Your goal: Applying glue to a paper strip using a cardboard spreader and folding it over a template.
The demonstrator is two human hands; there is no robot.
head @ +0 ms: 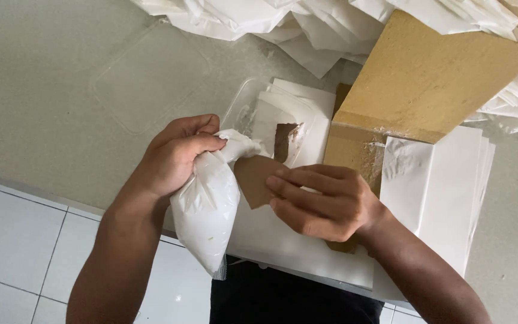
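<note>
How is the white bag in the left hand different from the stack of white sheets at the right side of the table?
The white bag is full and rounded; the stack of white sheets is flat. The bag hangs off the table edge, its neck squeezed by the left hand; the stack lies on the table, untouched. The bag looks glossy, the sheets matte. Both are white.
</note>
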